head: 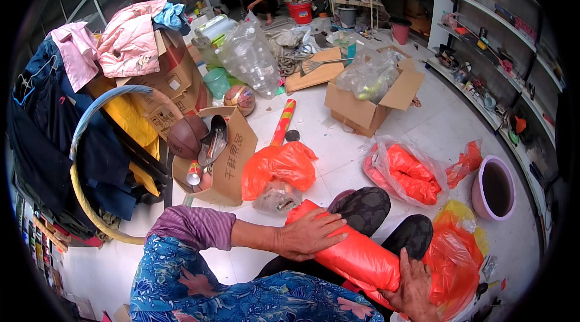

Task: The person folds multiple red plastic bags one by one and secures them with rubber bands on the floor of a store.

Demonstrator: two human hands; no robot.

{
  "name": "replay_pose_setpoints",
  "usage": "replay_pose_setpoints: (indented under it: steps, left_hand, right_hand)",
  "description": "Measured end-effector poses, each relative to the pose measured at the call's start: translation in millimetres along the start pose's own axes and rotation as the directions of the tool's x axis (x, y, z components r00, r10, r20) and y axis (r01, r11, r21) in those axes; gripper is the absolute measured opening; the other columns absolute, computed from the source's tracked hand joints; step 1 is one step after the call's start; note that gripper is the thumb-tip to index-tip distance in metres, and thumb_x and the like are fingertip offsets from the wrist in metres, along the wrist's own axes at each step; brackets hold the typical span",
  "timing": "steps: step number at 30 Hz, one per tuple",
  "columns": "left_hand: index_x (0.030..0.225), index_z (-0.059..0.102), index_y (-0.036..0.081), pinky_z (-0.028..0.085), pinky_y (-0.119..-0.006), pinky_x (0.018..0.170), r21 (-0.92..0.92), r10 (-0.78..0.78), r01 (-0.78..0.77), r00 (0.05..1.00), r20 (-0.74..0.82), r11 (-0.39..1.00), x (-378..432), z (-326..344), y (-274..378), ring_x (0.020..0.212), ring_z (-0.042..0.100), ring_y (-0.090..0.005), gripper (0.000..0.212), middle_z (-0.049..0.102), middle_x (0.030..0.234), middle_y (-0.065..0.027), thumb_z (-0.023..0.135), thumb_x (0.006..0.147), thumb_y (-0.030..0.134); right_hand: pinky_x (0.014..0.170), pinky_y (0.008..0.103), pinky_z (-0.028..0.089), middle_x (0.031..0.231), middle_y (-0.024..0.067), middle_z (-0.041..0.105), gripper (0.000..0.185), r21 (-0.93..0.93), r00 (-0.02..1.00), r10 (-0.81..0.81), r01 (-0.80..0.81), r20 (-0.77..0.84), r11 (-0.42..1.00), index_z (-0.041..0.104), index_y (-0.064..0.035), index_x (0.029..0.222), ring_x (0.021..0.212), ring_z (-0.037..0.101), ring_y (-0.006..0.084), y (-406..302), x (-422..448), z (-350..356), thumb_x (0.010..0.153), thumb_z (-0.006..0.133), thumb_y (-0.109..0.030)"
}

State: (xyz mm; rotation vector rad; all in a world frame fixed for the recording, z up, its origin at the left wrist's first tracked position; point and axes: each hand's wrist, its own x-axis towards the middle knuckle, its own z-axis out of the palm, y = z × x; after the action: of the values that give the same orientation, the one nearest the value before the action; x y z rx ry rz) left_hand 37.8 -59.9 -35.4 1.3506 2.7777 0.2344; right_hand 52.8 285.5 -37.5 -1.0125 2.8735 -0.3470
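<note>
A thick roll of red plastic bags (pixel 358 256) lies slantwise across my lap. My left hand (pixel 310 236) rests over its upper part, fingers spread along the top and side. At the lower right end, my right hand (pixel 411 283) grips the roll, its thumb and fingers against the edge. The undersides of both hands are hidden. Just beyond my left hand, a loose red plastic bag (pixel 281 168) and a clear plastic bag (pixel 277 197) lie on the floor. Crumpled red plastic (pixel 453 263) spreads beside my right hand.
Ahead to the right are a clear bag of red plastic (pixel 410 174) and a purple bucket (pixel 511 186) with dark liquid. Cardboard boxes (pixel 240 154), a hula hoop (pixel 74 154) and hanging clothes (pixel 41 140) stand left. Shelves (pixel 494 9) line the right. Another person (pixel 258 0) crouches far back.
</note>
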Motion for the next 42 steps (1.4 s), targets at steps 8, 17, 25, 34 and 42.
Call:
replay_pose_setpoints:
  steps: [8, 17, 25, 34, 42]
  left_hand:
    - [0.130, 0.042, -0.003, 0.033, -0.046, 0.102, 0.136, 0.063, -0.038, 0.980, -0.188, 0.990, 44.9, -8.5, -26.9, 0.122, 0.044, -0.0371, 0.058, 0.044, 0.130, -0.0260, 0.054, 0.078, 0.019]
    - [0.131, 0.042, -0.001, 0.033, -0.047, 0.102, 0.132, 0.072, -0.049, 0.982, -0.175, 0.990, 56.4, 2.8, -38.4, 0.123, 0.043, -0.0371, 0.058, 0.044, 0.132, -0.0253, 0.054, 0.079, 0.023]
    - [0.132, 0.041, -0.001, 0.033, -0.050, 0.102, 0.228, 0.153, -0.138, 0.987, -0.048, 0.964, 57.1, -13.4, -55.5, 0.124, 0.044, -0.0366, 0.059, 0.045, 0.132, -0.0253, 0.055, 0.079, 0.023]
    - [0.127, 0.045, 0.001, 0.036, -0.055, 0.099, 0.191, 0.246, -0.216, 0.957, -0.154, 0.958, 72.7, 9.8, -86.2, 0.118, 0.048, -0.0399, 0.051, 0.046, 0.129, -0.0268, 0.053, 0.080, 0.019]
    - [0.132, 0.040, 0.004, 0.031, -0.060, 0.101, -0.048, 0.093, -0.103, 0.980, -0.178, 0.994, 51.9, 17.7, -71.5, 0.121, 0.043, -0.0473, 0.061, 0.040, 0.133, -0.0306, 0.061, 0.080, 0.028]
  right_hand:
    - [0.086, 0.0459, 0.039, 0.099, 0.0198, 0.054, 0.099, 0.010, 0.985, 0.125, -0.125, -0.118, 0.992, 0.036, -0.0002, 0.139, 0.092, 0.053, 0.0356, 24.6, 18.6, -23.4, 0.057, 0.079, -0.033]
    - [0.084, 0.0478, 0.037, 0.102, 0.0222, 0.051, 0.093, 0.002, 0.990, 0.122, -0.122, -0.075, 0.993, 0.034, 0.0066, 0.136, 0.093, 0.049, 0.0381, 25.6, 21.1, -14.0, 0.062, 0.074, -0.031]
    - [0.083, 0.0486, 0.035, 0.111, 0.0260, 0.048, 0.083, 0.000, 0.991, 0.044, -0.044, -0.126, 0.999, 0.031, 0.0095, 0.136, 0.094, 0.047, 0.0398, 13.3, 29.1, -9.1, 0.071, 0.066, -0.029]
    - [0.085, 0.0493, 0.033, 0.118, 0.0261, 0.045, 0.086, 0.043, 0.975, 0.152, -0.147, -0.162, 0.988, 0.033, 0.0051, 0.137, 0.099, 0.046, 0.0399, 9.5, 35.2, 6.2, 0.061, 0.067, -0.018]
    - [0.087, 0.0479, 0.036, 0.119, 0.0233, 0.048, 0.079, -0.008, 0.966, 0.095, -0.099, -0.239, 0.995, 0.038, -0.0055, 0.137, 0.102, 0.049, 0.0374, 11.0, 36.8, 16.8, 0.063, 0.064, -0.014]
